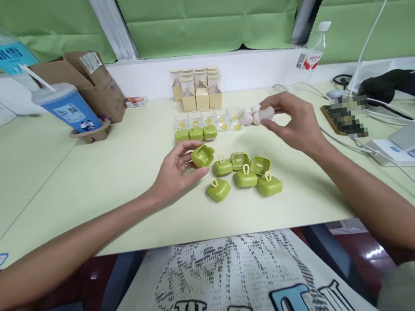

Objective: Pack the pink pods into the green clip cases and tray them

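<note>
A green case (pixel 202 156), open and hollow, is held at frame centre between the thumb and fingers of the left hand (pixel 172 174). A white rounded piece (pixel 267 113) is pinched in the right hand (pixel 296 119), right of centre. Both are judged light; the case is judged stiff and slightly slippery, best gripped by its outer walls. Room is offered by the tabletop (pixel 116 162) at centre left; movement is limited by loose green cases (pixel 269 185) lower right of centre.
</note>
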### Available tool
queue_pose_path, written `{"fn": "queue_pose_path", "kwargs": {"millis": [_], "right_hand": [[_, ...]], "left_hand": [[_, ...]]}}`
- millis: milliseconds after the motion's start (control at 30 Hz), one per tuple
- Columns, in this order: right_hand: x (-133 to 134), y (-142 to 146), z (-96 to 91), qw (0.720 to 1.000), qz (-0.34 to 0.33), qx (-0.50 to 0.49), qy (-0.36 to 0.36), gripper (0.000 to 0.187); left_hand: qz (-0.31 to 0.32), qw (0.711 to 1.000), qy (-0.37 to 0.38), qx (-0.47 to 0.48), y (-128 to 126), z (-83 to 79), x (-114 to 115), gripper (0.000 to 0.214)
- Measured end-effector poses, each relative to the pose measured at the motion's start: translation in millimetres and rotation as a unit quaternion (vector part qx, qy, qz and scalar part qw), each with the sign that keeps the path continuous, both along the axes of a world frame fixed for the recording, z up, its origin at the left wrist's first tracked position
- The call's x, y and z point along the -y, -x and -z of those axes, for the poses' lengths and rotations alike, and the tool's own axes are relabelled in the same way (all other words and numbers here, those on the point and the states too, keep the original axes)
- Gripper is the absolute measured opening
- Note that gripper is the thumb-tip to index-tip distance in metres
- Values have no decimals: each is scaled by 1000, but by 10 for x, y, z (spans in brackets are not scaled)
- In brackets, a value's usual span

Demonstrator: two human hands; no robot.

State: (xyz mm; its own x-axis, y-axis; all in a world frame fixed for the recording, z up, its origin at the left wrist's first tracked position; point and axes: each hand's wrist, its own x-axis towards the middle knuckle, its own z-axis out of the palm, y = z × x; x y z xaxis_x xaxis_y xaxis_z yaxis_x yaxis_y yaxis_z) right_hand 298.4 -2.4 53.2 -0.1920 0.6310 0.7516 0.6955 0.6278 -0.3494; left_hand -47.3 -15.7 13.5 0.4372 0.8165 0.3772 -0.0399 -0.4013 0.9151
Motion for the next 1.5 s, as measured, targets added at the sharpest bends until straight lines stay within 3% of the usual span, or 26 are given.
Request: {"fn": "queue_pose_path", "kwargs": {"millis": [100,200,367,467,600,767,900,1033,1133,1267,1367,1500], "right_hand": [[-294,-451,175,994,44,94,42,21],[-455,-607,340,977,53,174,112,32],[-646,-468,512,972,68,220,42,56],[-727,-388,591,965,49,253,42,66],[-705,-323,610,960,61,274,23,61],[-633,-272,531,957,113,262,45,39],[-544,-270,410,975,75,208,9,35],[-295,-53,235,997,17,3,-70,35],[-24,270,116,992,-74,-101,-28,39],[294,651,40,976,-170,-130,47,46],[414,805,61,952,-251,-155,78,48],[460,887,113,928,-311,-161,128,34]], "left_hand": [[-12,1000,-5,5,20,52,-82,52],[-10,1000,-2,8,28,93,-127,53],[-12,1000,-6,-5,34,134,-139,54],[-13,1000,-2,-9,44,148,-147,54],[-13,1000,7,-11,54,147,-160,54],[-4,1000,-24,-14,64,137,-179,54],[-3,999,-54,-8,68,129,-191,56],[16,999,-39,1,53,90,-136,53],[49,999,-18,11,38,48,-50,51],[92,996,-3,13,28,6,50,46],[103,995,-11,-8,21,-18,83,40],[105,994,15,-13,13,-23,87,38]]}}
